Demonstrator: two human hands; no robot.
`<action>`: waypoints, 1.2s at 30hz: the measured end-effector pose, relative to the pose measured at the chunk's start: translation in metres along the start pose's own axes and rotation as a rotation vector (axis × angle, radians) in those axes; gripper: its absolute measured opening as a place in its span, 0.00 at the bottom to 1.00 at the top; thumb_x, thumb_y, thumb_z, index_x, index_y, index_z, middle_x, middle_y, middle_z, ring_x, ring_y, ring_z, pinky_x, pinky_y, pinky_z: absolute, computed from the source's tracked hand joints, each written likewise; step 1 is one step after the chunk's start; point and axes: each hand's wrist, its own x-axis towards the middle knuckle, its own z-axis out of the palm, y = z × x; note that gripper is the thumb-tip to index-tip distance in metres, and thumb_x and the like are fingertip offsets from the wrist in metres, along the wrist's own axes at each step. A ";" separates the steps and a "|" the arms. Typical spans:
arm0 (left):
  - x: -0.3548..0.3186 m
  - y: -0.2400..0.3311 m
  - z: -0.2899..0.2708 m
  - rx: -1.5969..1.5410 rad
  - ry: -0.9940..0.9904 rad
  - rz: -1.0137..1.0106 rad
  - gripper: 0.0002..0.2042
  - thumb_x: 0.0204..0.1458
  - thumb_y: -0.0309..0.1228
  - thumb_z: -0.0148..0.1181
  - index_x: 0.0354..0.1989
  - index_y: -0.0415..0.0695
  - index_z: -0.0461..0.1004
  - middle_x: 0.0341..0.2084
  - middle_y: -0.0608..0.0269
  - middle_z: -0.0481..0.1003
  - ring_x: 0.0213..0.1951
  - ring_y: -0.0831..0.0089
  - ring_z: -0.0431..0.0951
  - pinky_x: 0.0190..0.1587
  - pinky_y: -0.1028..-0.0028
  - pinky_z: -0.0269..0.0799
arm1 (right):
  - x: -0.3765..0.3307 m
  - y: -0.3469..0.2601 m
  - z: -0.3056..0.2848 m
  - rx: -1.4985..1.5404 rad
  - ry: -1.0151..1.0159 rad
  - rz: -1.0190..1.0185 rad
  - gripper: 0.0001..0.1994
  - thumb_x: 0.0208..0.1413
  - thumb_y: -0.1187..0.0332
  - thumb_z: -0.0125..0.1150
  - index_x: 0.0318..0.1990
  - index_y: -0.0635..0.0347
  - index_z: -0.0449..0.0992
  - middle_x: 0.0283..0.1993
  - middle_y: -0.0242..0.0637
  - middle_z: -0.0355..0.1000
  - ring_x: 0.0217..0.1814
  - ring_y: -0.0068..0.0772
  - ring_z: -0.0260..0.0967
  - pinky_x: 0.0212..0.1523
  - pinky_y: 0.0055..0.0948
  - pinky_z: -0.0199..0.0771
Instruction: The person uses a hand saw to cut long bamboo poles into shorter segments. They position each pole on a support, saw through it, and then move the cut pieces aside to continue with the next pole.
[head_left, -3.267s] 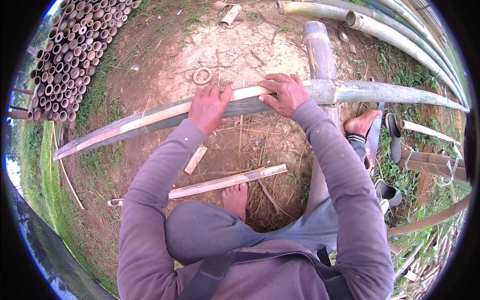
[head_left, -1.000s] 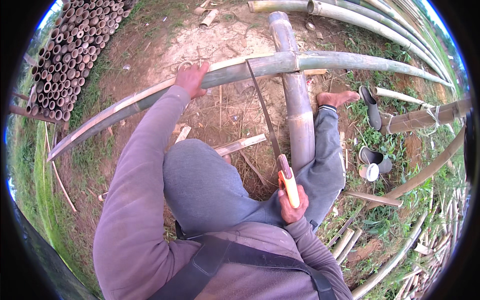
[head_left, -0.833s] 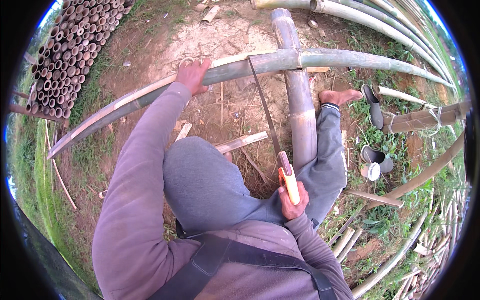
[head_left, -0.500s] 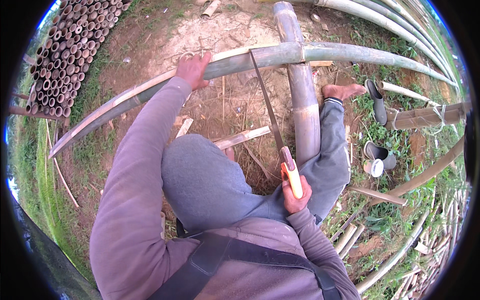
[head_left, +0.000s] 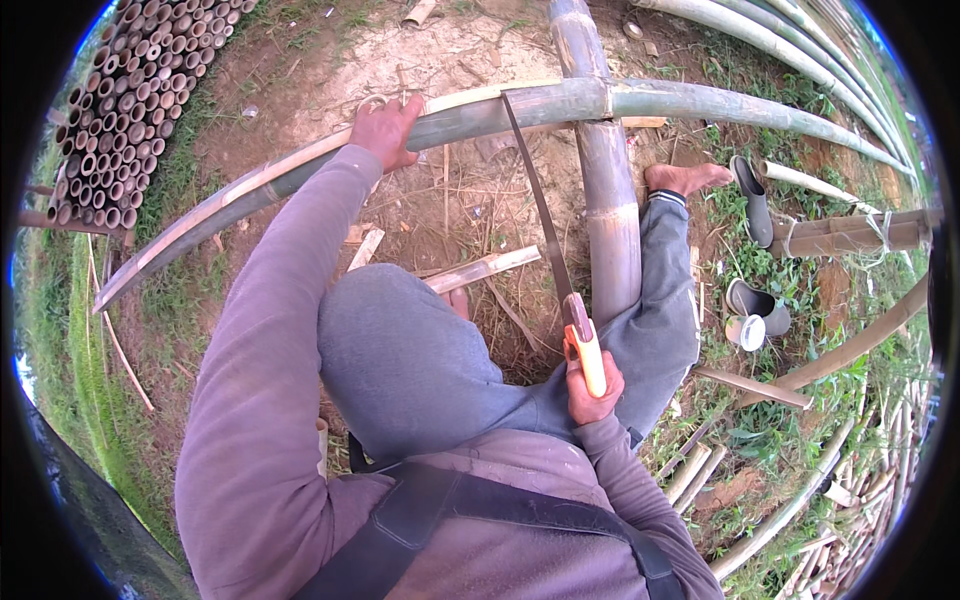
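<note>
A long greenish bamboo pole (head_left: 462, 124) lies crosswise over a thicker bamboo log (head_left: 612, 245), its upper left part showing a pale split or shaved face. My left hand (head_left: 386, 133) is closed over this pole, left of the log. In my right hand (head_left: 593, 388), low by my lap, is the handle of a handsaw (head_left: 541, 212), pale with orange-red parts. Its dark, narrow blade slants up and left, the far end meeting the pole between my left hand and the log. Whether the teeth have cut into the pole, I cannot tell.
Stacked bamboo tubes (head_left: 125, 130) stand at the far left. Long bamboo poles (head_left: 770, 58) lie at the upper right. Beside my bare foot (head_left: 690, 178) are grey clogs (head_left: 752, 202) and a white cup (head_left: 745, 332). A split bamboo piece (head_left: 485, 270) lies before my knee.
The whole view has shifted slightly. My hands keep their grips, and the saw stays almost in place against the pole.
</note>
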 end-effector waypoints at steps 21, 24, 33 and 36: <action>-0.058 -0.011 0.077 -0.024 0.680 0.311 0.27 0.52 0.48 0.74 0.59 0.54 0.78 0.62 0.60 0.74 0.65 0.59 0.74 0.73 0.50 0.59 | -0.016 -0.025 -0.057 0.258 0.297 0.116 0.10 0.53 0.81 0.57 0.44 0.72 0.74 0.32 0.43 0.75 0.28 0.24 0.72 0.36 0.30 0.84; -0.093 0.003 0.084 -0.263 0.599 0.418 0.28 0.52 0.46 0.73 0.61 0.52 0.76 0.62 0.57 0.74 0.68 0.56 0.70 0.73 0.48 0.59 | 0.009 -0.026 -0.057 0.302 0.389 0.126 0.09 0.52 0.80 0.58 0.41 0.68 0.74 0.27 0.38 0.74 0.23 0.22 0.69 0.22 0.20 0.69; -0.026 -0.047 0.024 0.025 0.161 -0.122 0.49 0.39 0.53 0.81 0.72 0.55 0.64 0.62 0.52 0.73 0.66 0.52 0.72 0.70 0.47 0.65 | 0.046 -0.035 -0.050 0.336 0.393 0.162 0.06 0.54 0.80 0.59 0.40 0.67 0.72 0.27 0.38 0.73 0.24 0.25 0.70 0.26 0.24 0.73; -0.014 -0.056 0.013 -0.223 -0.105 -0.103 0.47 0.39 0.50 0.80 0.71 0.54 0.64 0.57 0.51 0.77 0.58 0.49 0.80 0.61 0.51 0.75 | 0.050 -0.033 -0.045 0.380 0.393 0.207 0.07 0.54 0.80 0.60 0.40 0.68 0.72 0.27 0.38 0.73 0.25 0.25 0.71 0.26 0.25 0.74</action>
